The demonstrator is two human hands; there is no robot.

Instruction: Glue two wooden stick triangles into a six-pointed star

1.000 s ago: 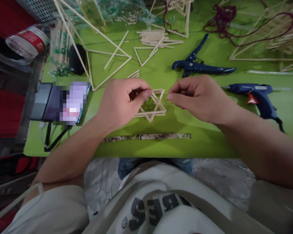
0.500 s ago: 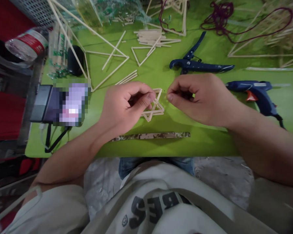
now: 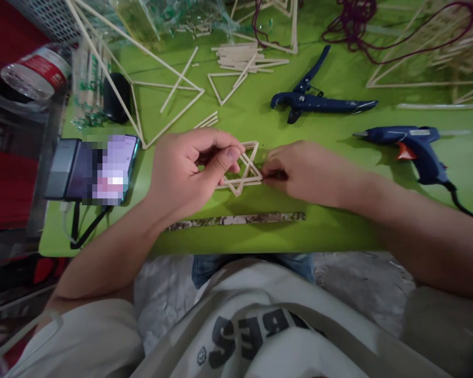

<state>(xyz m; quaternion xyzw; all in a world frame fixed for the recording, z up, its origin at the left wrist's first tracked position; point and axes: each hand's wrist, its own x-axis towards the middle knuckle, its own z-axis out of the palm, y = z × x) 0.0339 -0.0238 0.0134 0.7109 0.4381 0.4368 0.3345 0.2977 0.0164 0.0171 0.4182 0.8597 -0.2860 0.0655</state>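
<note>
A small six-pointed star made of thin wooden sticks (image 3: pixel 242 178) lies on the green table between my hands. My left hand (image 3: pixel 197 170) is closed at the star's left side, thumb and fingers pinched on its sticks and covering that part. With its fingertips pressed together, my right hand (image 3: pixel 299 170) meets the star's right corner; whatever is between those fingertips is hidden. In front of the star, a mottled flat strip (image 3: pixel 236 219) lies along the table.
A blue glue gun (image 3: pixel 412 147) and a dark blue cutter (image 3: pixel 319 102) lie to the right. Loose sticks (image 3: pixel 236 58), a stick triangle (image 3: pixel 224 94) and larger stick frames (image 3: pixel 173 123) are farther back. A phone (image 3: pixel 116 173) is at left, purple cord (image 3: pixel 350 31) at back right.
My right hand has moved left and down from beside the star to its right corner, its fingers turning downward. My left hand stays at the star, shifted slightly left in view.
</note>
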